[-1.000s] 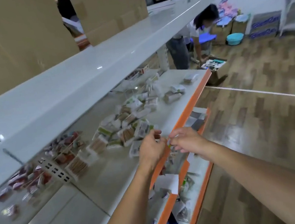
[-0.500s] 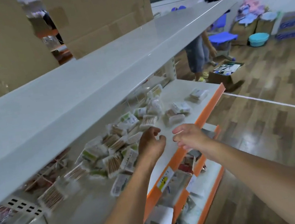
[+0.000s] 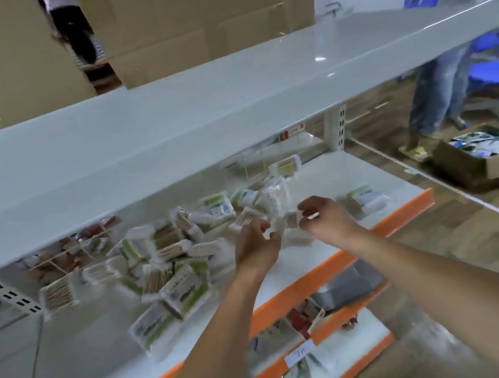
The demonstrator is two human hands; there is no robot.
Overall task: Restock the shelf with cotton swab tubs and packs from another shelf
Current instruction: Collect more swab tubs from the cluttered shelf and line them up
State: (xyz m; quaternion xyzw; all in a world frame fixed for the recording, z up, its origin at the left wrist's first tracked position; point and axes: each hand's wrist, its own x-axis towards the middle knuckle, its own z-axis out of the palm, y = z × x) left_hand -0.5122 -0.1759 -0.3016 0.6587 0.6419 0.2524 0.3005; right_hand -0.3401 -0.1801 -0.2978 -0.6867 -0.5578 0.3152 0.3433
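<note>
Several cotton swab packs (image 3: 169, 264) lie in a loose heap on the white middle shelf (image 3: 320, 179), which has an orange front edge. A small swab pack (image 3: 293, 229) stands between my hands. My left hand (image 3: 255, 242) hovers just left of it with loosely curled fingers and holds nothing. On the other side my right hand (image 3: 323, 220) has its fingertips curled toward the pack; the blur hides whether they touch it. One more pack (image 3: 367, 201) lies alone farther right, and a swab tub (image 3: 285, 164) sits at the back.
A bare white top shelf (image 3: 199, 115) overhangs the hands, with cardboard panels (image 3: 186, 21) behind it. Lower orange-edged shelves (image 3: 338, 304) hold other goods. A person (image 3: 438, 82) stands on the wooden floor at the right, beside an open cardboard box (image 3: 478, 163) and blue chairs.
Both hands have left the orange shelf edge and reached inward over the middle shelf to the small pack. The view has swung left and closer to the shelf.
</note>
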